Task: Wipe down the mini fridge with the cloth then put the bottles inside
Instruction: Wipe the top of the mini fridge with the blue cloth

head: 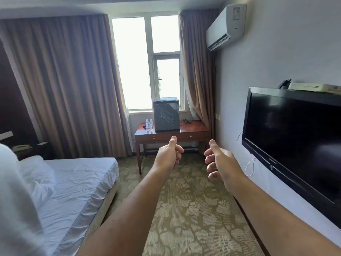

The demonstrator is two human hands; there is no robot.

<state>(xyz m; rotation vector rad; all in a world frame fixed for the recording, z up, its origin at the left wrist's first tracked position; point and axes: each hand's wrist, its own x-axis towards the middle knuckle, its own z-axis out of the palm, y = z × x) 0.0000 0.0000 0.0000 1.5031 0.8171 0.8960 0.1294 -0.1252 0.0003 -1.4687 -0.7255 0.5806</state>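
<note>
A small dark grey mini fridge (pixel 166 114) stands shut on a red-brown wooden desk (pixel 195 126) under the window, far ahead of me. Clear plastic bottles (pixel 149 124) stand on the desk just left of the fridge, with a small dark item beside them that is too small to identify. I see no cloth plainly. Both my arms are stretched out in front of me, well short of the desk. My left hand (pixel 168 154) has its fingers curled and thumb up, holding nothing. My right hand (pixel 218 159) has loosely bent fingers and is empty.
A bed (pixel 73 182) with white sheets fills the left side. A wall-mounted television (pixel 295 137) sticks out on the right wall, an air conditioner (pixel 226 27) above it. A patterned carpet aisle (pixel 193 209) runs between the bed and the wall to the desk. Brown curtains flank the window.
</note>
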